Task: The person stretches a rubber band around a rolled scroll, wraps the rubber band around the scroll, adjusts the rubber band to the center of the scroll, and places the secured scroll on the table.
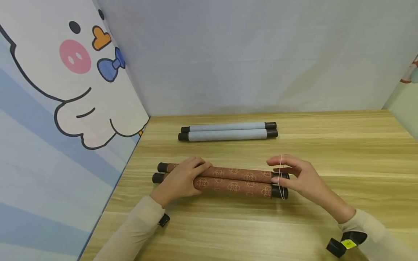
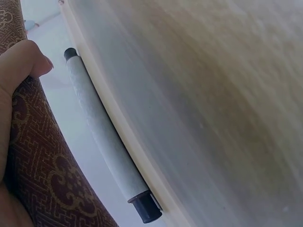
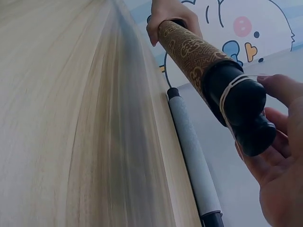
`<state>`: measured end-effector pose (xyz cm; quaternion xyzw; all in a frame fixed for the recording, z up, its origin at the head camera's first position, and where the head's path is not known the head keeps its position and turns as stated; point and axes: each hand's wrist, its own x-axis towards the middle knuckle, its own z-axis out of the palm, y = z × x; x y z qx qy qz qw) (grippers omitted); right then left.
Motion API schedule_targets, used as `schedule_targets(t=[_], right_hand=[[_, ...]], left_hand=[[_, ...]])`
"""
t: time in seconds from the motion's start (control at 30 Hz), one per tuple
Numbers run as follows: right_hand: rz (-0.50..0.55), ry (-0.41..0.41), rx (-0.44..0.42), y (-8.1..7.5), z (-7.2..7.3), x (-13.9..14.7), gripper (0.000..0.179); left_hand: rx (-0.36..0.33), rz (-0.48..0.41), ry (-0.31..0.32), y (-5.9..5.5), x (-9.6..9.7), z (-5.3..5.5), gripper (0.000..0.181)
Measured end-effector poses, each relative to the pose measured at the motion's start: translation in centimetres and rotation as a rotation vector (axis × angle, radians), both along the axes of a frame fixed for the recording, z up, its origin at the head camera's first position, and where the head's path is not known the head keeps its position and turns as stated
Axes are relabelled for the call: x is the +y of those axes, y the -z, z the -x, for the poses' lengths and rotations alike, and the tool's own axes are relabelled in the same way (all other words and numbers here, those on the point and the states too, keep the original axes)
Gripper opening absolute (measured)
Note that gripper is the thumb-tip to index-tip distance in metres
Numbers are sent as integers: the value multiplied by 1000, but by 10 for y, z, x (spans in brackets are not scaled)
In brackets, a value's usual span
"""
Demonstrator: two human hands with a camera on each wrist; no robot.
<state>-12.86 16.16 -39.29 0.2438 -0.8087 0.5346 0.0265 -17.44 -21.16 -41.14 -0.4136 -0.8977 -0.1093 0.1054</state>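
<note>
A brown patterned scroll [image 1: 240,185], wound into two parallel rolls with black end knobs, lies crosswise in front of me. My left hand [image 1: 183,177] grips it near its left end, thumb on the near side and fingers over the top. At the other end, my right hand [image 1: 300,177] has its fingers bent around the black knobs. A thin white elastic band [image 3: 226,97] loops around these knobs in the right wrist view. The right thumb and fingers hold the band stretched. In the left wrist view, part of the scroll's brocade [image 2: 71,184] shows beside the left hand [image 2: 16,66].
Farther back on the wood-grain table [image 1: 343,152] lies a second scroll [image 1: 228,135], pale blue-grey with black ends, also in two rolls. A grey cloth wall [image 1: 248,58] stands behind the table, and a cartoon-printed panel [image 1: 39,163] runs along the left.
</note>
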Motion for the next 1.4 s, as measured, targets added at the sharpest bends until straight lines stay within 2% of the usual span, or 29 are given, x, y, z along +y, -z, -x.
schedule_targets(t=[0.2, 0.33, 0.47, 0.63, 0.77, 1.03, 1.2, 1.4], right_hand=[[17, -57, 59, 1, 2, 2, 34], [117, -101, 114, -2, 9, 8, 30], [196, -81, 164, -8, 14, 15, 30], [157, -58, 177, -11, 15, 17, 29], [115, -32, 190, -9, 14, 18, 30], [57, -31, 249, -6, 14, 17, 36], [17, -19, 249, -3, 13, 18, 35], [-58, -27, 308, -1, 12, 19, 38]], left_hand=[[-11, 11, -9, 1, -2, -1, 76], [16, 38, 6, 2, -3, -1, 75], [31, 105, 33, 6, -2, 0, 74], [-6, 108, -1, 7, -2, 0, 77], [6, 96, -9, 5, -1, 1, 77], [10, 106, -12, 6, -1, 1, 74], [24, 98, -11, 7, 0, 1, 76], [20, 104, -15, 9, 0, 0, 78]])
